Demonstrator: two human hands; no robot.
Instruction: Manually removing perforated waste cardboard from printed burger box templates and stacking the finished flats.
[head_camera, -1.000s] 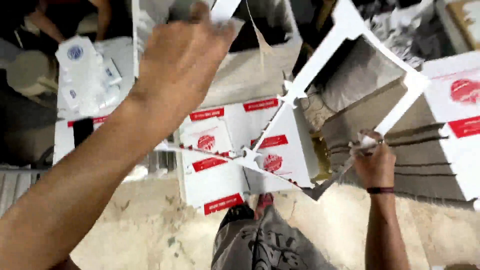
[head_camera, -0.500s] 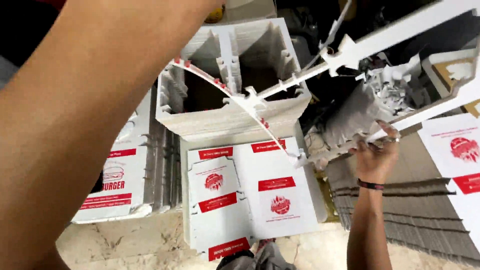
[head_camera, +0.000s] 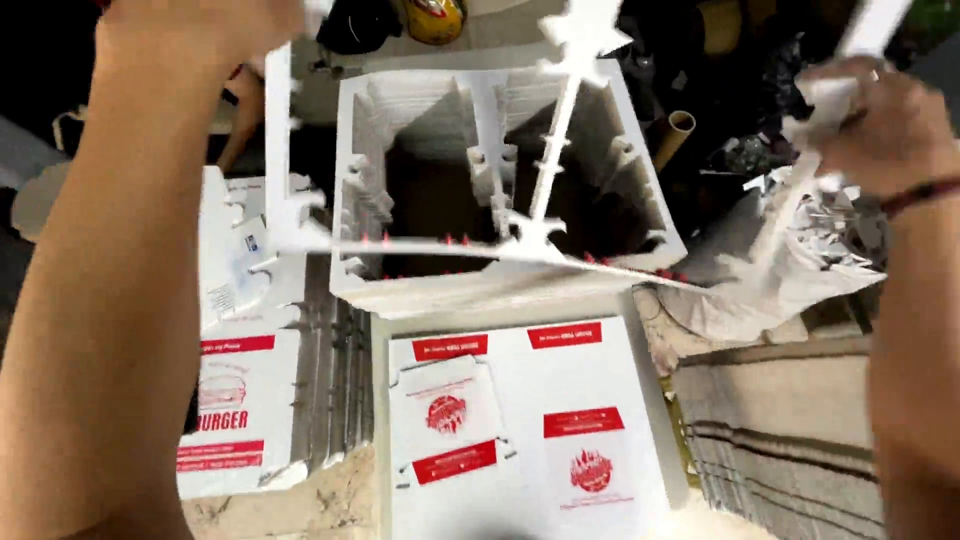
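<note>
Both the left hand (head_camera: 200, 25) and right hand (head_camera: 865, 110) pinch the white cardboard frame (head_camera: 545, 245); I think lifting evenly stops tearing.

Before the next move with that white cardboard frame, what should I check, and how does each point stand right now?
1. Left hand gripping the white die-cut cardboard frame: ok, though blurred at the top edge.
2. Right hand gripping the frame's other side: ok, fingers closed on a strip.
3. Frame lifted off the stack of white frames: cannot tell, no gap shows.
4. Frame unbroken: cannot tell, motion blur.
5. Printed red-and-white carton sheets lying flat below: ok.
6. Frame away from the crumpled scrap pile: cannot tell.
</note>
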